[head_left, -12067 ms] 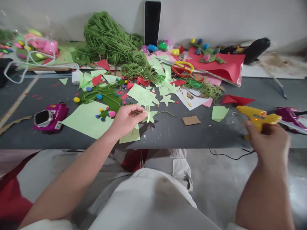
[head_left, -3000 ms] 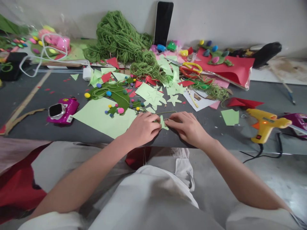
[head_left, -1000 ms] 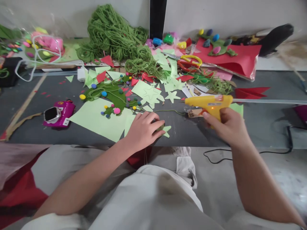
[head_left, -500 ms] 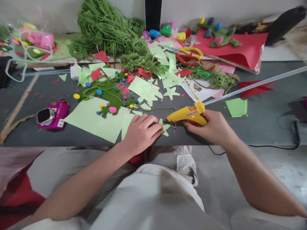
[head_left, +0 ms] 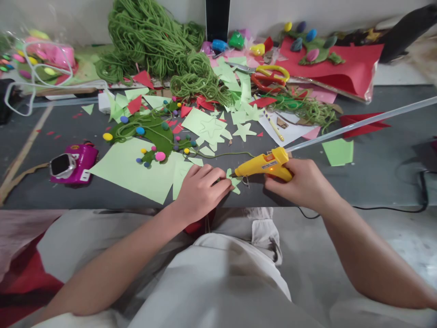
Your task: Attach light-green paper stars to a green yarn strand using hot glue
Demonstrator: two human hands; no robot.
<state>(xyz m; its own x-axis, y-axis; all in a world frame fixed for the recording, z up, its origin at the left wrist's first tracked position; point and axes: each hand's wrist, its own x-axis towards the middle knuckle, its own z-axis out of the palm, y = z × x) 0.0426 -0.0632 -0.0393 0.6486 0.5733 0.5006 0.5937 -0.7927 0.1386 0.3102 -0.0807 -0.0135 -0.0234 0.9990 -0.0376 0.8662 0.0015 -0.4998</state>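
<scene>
My left hand (head_left: 200,191) rests on the grey table (head_left: 375,177) with its fingers curled down onto a small pale green paper star (head_left: 235,181), pinning it. My right hand (head_left: 300,182) is closed round a yellow hot glue gun (head_left: 264,165). Its nozzle touches the star just right of my left fingertips, and a long clear glue stick (head_left: 358,123) juts out behind it. A thin green yarn strand (head_left: 225,155) runs from the star toward a green felt piece (head_left: 153,132) dotted with coloured pompoms.
A heap of green yarn (head_left: 157,41), orange scissors (head_left: 269,75), red paper (head_left: 344,66), green paper sheets (head_left: 133,171) and cut stars (head_left: 244,131) crowd the table's back. A purple toy camera (head_left: 70,164) lies at the left. The gun's black cord (head_left: 392,207) hangs over the front edge.
Over the last second my right hand brought the glue gun down from mid-air and left until its nozzle reached the star. My left hand stayed on the star.
</scene>
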